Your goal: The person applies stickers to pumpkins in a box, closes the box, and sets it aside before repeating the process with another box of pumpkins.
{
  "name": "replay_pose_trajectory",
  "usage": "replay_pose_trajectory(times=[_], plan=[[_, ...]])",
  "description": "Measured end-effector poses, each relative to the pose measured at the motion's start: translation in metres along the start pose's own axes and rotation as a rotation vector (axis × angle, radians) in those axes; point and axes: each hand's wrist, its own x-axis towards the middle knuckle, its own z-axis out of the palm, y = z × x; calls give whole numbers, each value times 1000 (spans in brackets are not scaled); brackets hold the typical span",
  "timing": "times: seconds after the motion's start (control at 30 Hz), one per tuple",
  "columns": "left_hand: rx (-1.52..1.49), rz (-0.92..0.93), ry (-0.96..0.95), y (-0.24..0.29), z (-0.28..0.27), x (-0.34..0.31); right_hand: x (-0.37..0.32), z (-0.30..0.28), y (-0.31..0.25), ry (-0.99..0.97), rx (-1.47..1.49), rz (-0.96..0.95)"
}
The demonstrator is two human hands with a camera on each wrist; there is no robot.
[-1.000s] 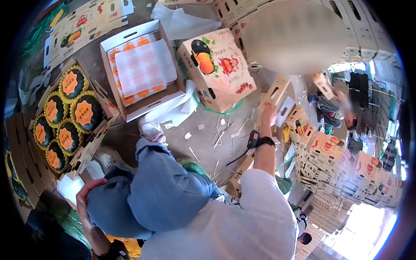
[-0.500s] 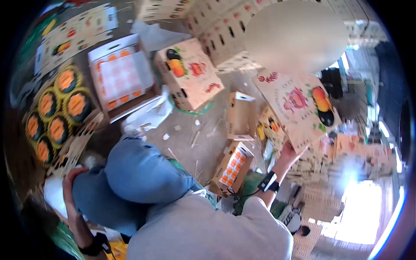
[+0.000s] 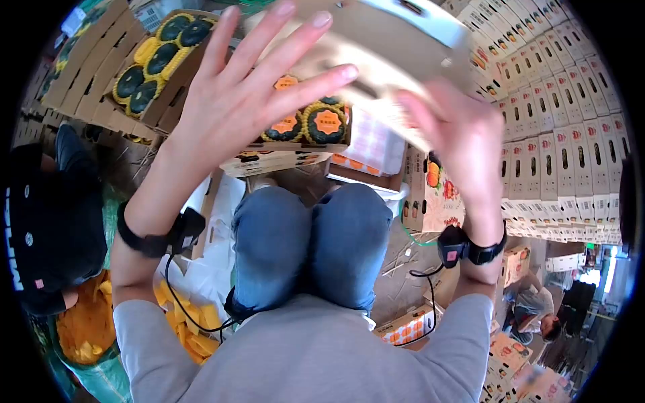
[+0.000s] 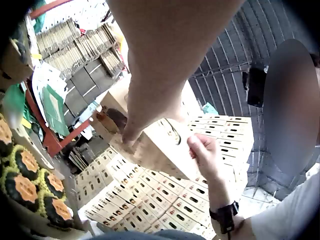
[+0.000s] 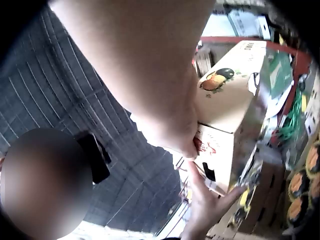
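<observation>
A printed cardboard box [image 3: 396,40], blurred, is held up at the top of the head view. My right hand [image 3: 463,134] grips its near edge, thumb on the side panel. My left hand [image 3: 235,101] is raised at the box's left, its fingers straight and spread, overlapping it in this view. In the right wrist view the box [image 5: 227,102] shows a pumpkin print and a dark handle slot, with the left hand [image 5: 205,207] just below that slot. In the left wrist view, the right hand [image 4: 206,156] is at the box's end.
Dark green pumpkins [image 3: 326,124] with orange labels sit in yellow nets in a carton. A white-lined box [image 3: 376,144] and a printed box [image 3: 433,195] stand beyond my knees. Stacked cartons [image 3: 557,134] fill the right. People are at left [image 3: 54,221] and right [image 3: 537,309].
My right hand, first reaching to the right, has lifted the printed box and brought it across in front of me. My left hand has left the knee and risen beside the box. The view has turned.
</observation>
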Motion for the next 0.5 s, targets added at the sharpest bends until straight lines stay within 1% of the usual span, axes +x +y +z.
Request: replay_pose_trajectory(times=[0.03, 0.07, 0.1, 0.13, 0.17, 0.23, 0.27, 0.3, 0.33, 0.37, 0.4, 0.43, 0.47, 0.5], plan=[[-9, 30, -20, -9, 3, 2, 15, 7, -14, 38, 98, -134], [-124, -17, 11, -17, 5, -5, 25, 14, -20, -7, 139, -165], [-92, -11, -56, -25, 4, -19, 31, 18, -24, -53, 178, -193], [-156, -107, -136, -30, 5, -31, 35, 15, -24, -147, 345, -121], [-221, -207, -214, -31, 8, -42, 38, 18, -16, -37, 353, -158], [-904, -647, 171, -26, 33, -59, 42, 26, 14, 170, 365, -243], [-1183, -891, 213, -25, 31, -63, 32, 32, 29, 80, 467, -72], [-1345, -1084, 244, -28, 35, -75, 18, 49, 48, 103, 480, 88], [-1598, -1185, 301, -24, 43, -83, 0, 72, 69, 37, 502, 244], [-1854, -1277, 363, -18, 52, -93, -22, 100, 79, 10, 752, 425], [-1986, -1376, 351, -5, 63, -102, -44, 118, 86, -115, 827, 629], [-2116, -1471, 340, 8, 74, -105, -73, 145, 92, -149, 1172, 860], [-2099, -1501, 239, 18, 77, -101, -103, 171, 94, -191, 1521, 1085], [-2071, -1539, 142, 27, 81, -97, -130, 184, 87, -162, 1674, 1224]])
